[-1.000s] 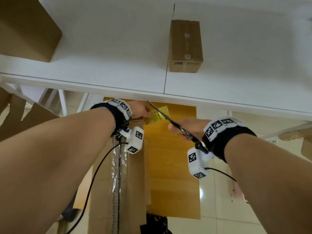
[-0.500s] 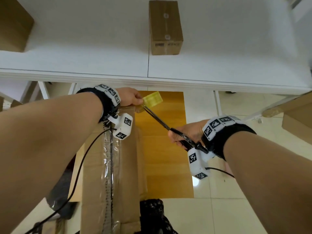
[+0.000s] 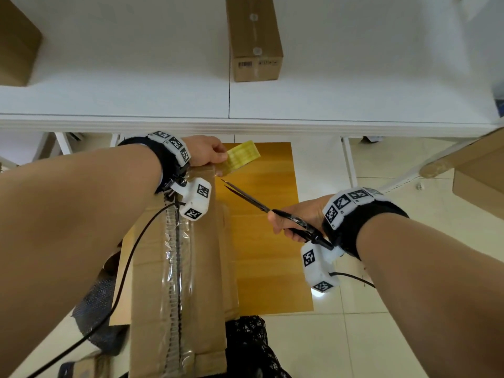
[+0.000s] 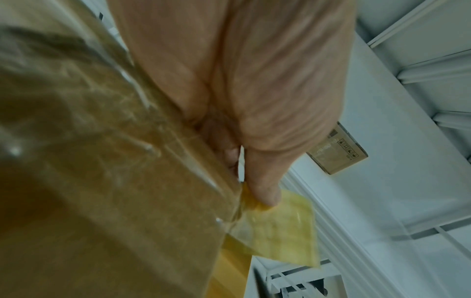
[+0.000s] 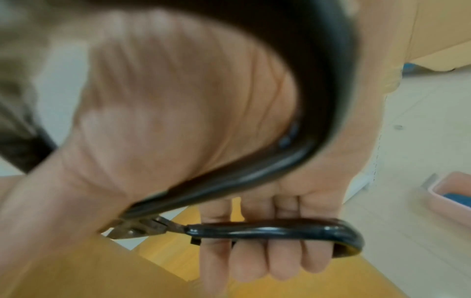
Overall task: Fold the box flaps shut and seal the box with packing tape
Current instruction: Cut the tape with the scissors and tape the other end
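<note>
A long cardboard box (image 3: 201, 271) stands in front of me, with clear packing tape (image 3: 177, 268) running down its top seam. My left hand (image 3: 204, 152) rests at the box's far end and pinches a loose yellowish tape end (image 3: 241, 158) that sticks out past the edge. The left wrist view shows the thumb pressing that tape end (image 4: 280, 227) at the box corner (image 4: 127, 181). My right hand (image 3: 297, 219) grips black-handled scissors (image 3: 261, 207), blades nearly closed and pointing at the tape end from a short gap away. The right wrist view shows fingers curled through the scissors handle (image 5: 267, 229).
A white table (image 3: 136, 85) spans the far side, carrying a small sealed carton (image 3: 253, 42) and a larger box (image 3: 16, 42) at left. A yellow-brown board (image 3: 267, 241) lies on the tiled floor. More cardboard (image 3: 474, 170) sits at right; a pink tray (image 5: 451, 197) lies on the floor.
The scissors have pulled back toward the right, away from the tape. The tape end now hangs free in my left hand's pinch. My head has tilted down.
</note>
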{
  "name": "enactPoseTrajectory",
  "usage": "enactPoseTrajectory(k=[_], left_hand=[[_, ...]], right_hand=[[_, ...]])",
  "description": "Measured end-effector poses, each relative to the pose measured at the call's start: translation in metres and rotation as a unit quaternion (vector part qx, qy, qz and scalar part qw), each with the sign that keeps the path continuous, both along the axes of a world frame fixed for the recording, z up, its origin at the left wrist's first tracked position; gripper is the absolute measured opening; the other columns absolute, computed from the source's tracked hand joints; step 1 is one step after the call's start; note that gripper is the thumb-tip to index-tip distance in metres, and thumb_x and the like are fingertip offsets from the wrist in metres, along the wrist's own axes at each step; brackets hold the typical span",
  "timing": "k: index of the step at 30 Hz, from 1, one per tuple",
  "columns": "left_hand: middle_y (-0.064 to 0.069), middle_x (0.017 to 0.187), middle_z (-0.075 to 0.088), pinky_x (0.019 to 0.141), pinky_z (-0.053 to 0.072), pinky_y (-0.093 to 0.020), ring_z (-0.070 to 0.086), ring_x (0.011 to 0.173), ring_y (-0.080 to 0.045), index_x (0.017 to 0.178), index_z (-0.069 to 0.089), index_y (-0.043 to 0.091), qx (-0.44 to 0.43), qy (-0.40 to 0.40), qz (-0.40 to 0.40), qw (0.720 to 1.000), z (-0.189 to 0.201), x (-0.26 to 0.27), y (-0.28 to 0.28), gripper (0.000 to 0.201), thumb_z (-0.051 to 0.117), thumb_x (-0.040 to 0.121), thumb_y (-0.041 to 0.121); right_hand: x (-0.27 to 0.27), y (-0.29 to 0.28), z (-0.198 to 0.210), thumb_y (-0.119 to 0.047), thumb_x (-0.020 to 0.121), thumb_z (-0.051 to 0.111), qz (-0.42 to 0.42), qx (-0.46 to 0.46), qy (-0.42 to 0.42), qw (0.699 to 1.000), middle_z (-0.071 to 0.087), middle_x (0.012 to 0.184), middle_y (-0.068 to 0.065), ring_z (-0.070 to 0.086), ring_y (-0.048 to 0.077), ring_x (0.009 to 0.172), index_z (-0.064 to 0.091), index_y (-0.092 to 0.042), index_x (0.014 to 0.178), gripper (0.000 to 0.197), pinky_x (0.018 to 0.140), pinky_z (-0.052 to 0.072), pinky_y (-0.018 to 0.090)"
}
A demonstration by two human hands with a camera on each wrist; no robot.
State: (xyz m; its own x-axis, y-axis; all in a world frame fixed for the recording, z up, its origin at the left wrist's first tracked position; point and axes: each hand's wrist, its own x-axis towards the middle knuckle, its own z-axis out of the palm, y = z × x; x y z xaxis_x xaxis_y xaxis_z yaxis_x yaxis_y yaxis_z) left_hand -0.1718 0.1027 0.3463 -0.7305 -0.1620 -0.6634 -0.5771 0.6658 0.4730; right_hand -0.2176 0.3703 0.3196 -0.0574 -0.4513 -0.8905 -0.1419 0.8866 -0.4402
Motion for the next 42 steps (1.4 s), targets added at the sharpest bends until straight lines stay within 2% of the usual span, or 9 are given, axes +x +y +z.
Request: enactPoseTrajectory(k=[2, 5, 11, 16, 21, 26, 31, 38, 42], left_hand=[[-0.004, 0.113, 0.068, 0.103, 0.046, -0.049, 0.064, 0.108, -0.025, 0.116, 0.058, 0.028, 0.003, 0.005, 0.0, 1.0, -0.004, -0.001, 0.0, 0.023, 0.055, 0.097, 0.04], [-0.006, 0.117, 0.065, 0.103, 0.045, -0.047, 0.06, 0.11, -0.027, 0.124, 0.057, 0.022, 0.001, 0.012, -0.002, 1.0, -0.003, -0.003, 0.005, 0.029, 0.054, 0.099, 0.036], [-0.018, 0.111, 0.067, 0.101, 0.048, -0.05, 0.063, 0.095, -0.029, 0.123, 0.054, 0.015, 0.069, 0.013, 0.04, 0.997, -0.011, -0.006, 0.006, 0.024, 0.053, 0.1, 0.024], [-0.011, 0.092, 0.068, 0.083, 0.052, -0.037, 0.064, 0.082, -0.026, 0.12, 0.05, 0.011, 0.096, 0.008, 0.055, 0.994, -0.013, -0.008, 0.007, 0.019, 0.049, 0.102, 0.02], [-0.02, 0.102, 0.069, 0.097, 0.049, -0.047, 0.066, 0.107, -0.038, 0.12, 0.049, 0.012, 0.117, 0.001, 0.078, 0.99, -0.014, -0.012, 0.008, 0.018, 0.048, 0.103, 0.018], [-0.024, 0.12, 0.063, 0.103, 0.045, -0.056, 0.063, 0.113, -0.04, 0.121, 0.051, 0.015, 0.11, -0.002, 0.081, 0.991, -0.018, -0.014, 0.005, 0.02, 0.05, 0.102, 0.02], [-0.026, 0.119, 0.064, 0.102, 0.045, -0.057, 0.059, 0.116, -0.043, 0.121, 0.051, 0.012, 0.091, -0.012, 0.045, 0.995, -0.022, -0.016, 0.002, 0.022, 0.05, 0.102, 0.022], [-0.018, 0.114, 0.069, 0.103, 0.046, -0.053, 0.065, 0.11, -0.034, 0.116, 0.05, 0.021, 0.084, -0.011, 0.03, 0.996, -0.02, -0.013, 0.001, 0.017, 0.051, 0.101, 0.029], [-0.016, 0.128, 0.06, 0.101, 0.043, -0.04, 0.052, 0.101, -0.021, 0.128, 0.055, 0.009, -0.008, 0.018, 0.013, 1.0, -0.021, -0.018, 0.002, 0.035, 0.05, 0.1, 0.031]], right_hand=[[0.004, -0.005, 0.0, -0.106, 0.011, 0.049, -0.003, -0.028, 0.003, 1.0, 0.053, 0.083, 0.001, 0.051, 0.018, 0.076, 0.061, -0.019, 0.106, 0.129, 0.077, 0.049, 0.033], [0.005, -0.011, 0.004, -0.107, 0.009, 0.045, -0.012, -0.048, 0.0, 0.999, 0.051, 0.08, -0.001, 0.048, 0.014, 0.069, 0.059, -0.018, 0.107, 0.132, 0.067, 0.049, 0.027], [0.0, -0.015, 0.002, -0.107, 0.01, 0.044, -0.015, -0.055, 0.012, 0.998, 0.051, 0.072, -0.003, 0.048, 0.013, 0.062, 0.059, -0.016, 0.101, 0.13, 0.065, 0.048, 0.028], [-0.002, -0.012, -0.002, -0.103, 0.013, 0.054, -0.057, -0.057, -0.015, 0.997, 0.05, 0.066, -0.004, 0.046, 0.013, 0.058, 0.055, -0.014, 0.097, 0.123, 0.063, 0.045, 0.027], [-0.002, -0.015, -0.003, -0.104, 0.015, 0.053, -0.067, -0.065, -0.012, 0.996, 0.05, 0.06, -0.006, 0.045, 0.013, 0.055, 0.051, -0.016, 0.089, 0.115, 0.063, 0.045, 0.027], [-0.004, -0.018, -0.005, -0.103, 0.016, 0.055, -0.074, -0.072, -0.014, 0.995, 0.044, 0.056, -0.007, 0.039, 0.013, 0.051, 0.045, -0.019, 0.079, 0.106, 0.059, 0.043, 0.026], [-0.007, -0.015, -0.009, -0.106, 0.024, 0.05, -0.06, -0.079, 0.01, 0.995, 0.04, 0.052, -0.009, 0.035, 0.013, 0.048, 0.044, -0.021, 0.074, 0.098, 0.059, 0.041, 0.03], [-0.011, -0.013, -0.009, -0.11, 0.029, 0.04, -0.045, -0.089, 0.054, 0.994, 0.044, 0.054, -0.007, 0.038, 0.018, 0.052, 0.047, -0.022, 0.074, 0.099, 0.068, 0.044, 0.039], [-0.014, -0.012, -0.009, -0.109, 0.036, 0.042, -0.032, -0.071, 0.041, 0.996, 0.049, 0.063, 0.002, 0.044, 0.026, 0.065, 0.052, -0.018, 0.081, 0.102, 0.075, 0.049, 0.045]])
